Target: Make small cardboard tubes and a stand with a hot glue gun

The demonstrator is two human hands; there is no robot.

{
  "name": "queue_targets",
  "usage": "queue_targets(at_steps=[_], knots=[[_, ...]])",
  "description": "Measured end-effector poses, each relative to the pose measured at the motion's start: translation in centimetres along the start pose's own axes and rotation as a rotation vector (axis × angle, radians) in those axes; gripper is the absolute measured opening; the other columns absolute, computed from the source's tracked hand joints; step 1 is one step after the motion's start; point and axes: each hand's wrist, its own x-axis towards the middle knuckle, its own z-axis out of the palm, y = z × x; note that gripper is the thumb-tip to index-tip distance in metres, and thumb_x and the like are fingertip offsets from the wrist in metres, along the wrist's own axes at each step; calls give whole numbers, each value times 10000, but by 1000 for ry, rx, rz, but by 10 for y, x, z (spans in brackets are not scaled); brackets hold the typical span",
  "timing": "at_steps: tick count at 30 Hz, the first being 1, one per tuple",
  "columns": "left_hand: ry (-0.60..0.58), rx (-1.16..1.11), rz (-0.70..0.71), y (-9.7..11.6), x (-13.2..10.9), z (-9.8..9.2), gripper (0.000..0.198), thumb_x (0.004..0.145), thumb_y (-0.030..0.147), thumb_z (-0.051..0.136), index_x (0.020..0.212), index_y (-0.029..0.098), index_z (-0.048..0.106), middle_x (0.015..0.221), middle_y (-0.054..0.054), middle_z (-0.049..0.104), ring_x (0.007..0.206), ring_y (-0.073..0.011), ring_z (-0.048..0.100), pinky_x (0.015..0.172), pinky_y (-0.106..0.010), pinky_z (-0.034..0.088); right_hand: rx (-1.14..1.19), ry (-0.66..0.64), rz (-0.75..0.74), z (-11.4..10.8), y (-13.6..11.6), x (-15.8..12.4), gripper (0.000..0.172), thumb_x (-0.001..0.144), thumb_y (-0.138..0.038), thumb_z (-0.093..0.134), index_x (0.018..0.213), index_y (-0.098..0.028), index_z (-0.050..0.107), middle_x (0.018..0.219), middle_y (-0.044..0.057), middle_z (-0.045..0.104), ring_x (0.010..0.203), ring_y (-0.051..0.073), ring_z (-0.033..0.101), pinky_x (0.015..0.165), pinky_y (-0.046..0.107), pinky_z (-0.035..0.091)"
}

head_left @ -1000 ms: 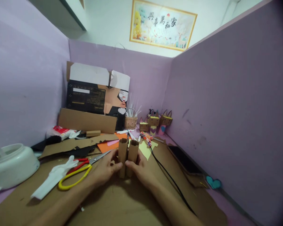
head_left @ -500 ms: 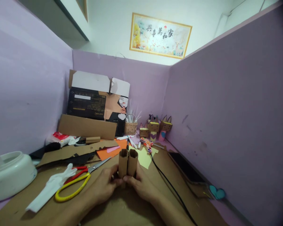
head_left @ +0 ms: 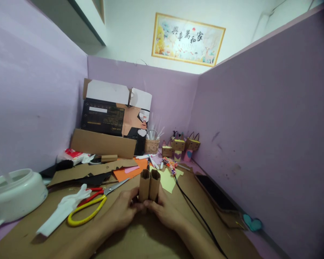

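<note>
Two short cardboard tubes stand upright side by side in front of me, open ends up. My left hand grips the left cardboard tube from its outer side, fingers partly hidden behind it. The right cardboard tube is held by my right hand, whose thumb lies across the front near the bottom. The tubes seem to touch along their length; whether they are joined I cannot tell. Left of my hands lie scissors with yellow and red handles, beside a white crumpled strip.
A white pot stands at the left. A hot-glue gun with a patterned body trails a black cord along my right arm. Behind are orange paper, yellow paper, markers and a leaning cardboard box. A phone lies by the right wall.
The whole view has shifted slightly, so everything appears a little further right. Both hands keep the same hold on the two tubes.
</note>
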Motion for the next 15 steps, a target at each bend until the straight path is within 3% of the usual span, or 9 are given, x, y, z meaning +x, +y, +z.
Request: queue_targets(at_steps=[5, 9, 12, 15], knots=[[6, -93, 44, -2, 0, 2, 242, 695, 170, 516, 912, 179, 625, 810, 2, 657, 738, -183, 560, 650, -239, 420, 108, 39, 43, 3, -6, 0, 438, 680, -184, 632, 1081, -207, 457, 1008, 21, 567, 981, 222, 522, 887, 374, 405], [60, -199, 80, -3, 6, 3, 365, 713, 259, 559, 1067, 184, 604, 915, -26, 658, 870, -219, 573, 736, -267, 441, 378, 124, 105, 6, -15, 3, 409, 666, -262, 688, 1032, -200, 516, 942, 31, 638, 923, 231, 582, 833, 366, 441], [117, -288, 39, -9, 12, 4, 544, 743, 391, 554, 1212, 120, 501, 758, -23, 631, 700, -187, 578, 623, -261, 445, 640, 117, 212, 6, -20, 6, 393, 675, -332, 699, 1000, -173, 545, 873, 59, 674, 828, 243, 634, 756, 381, 482], [191, -285, -27, -12, 13, 5, 602, 760, 485, 505, 1191, 66, 512, 610, -8, 586, 566, -169, 542, 516, -253, 414, 768, 145, 277, 5, -22, 7, 377, 669, -341, 712, 963, -156, 565, 799, 56, 690, 743, 231, 654, 707, 372, 505]])
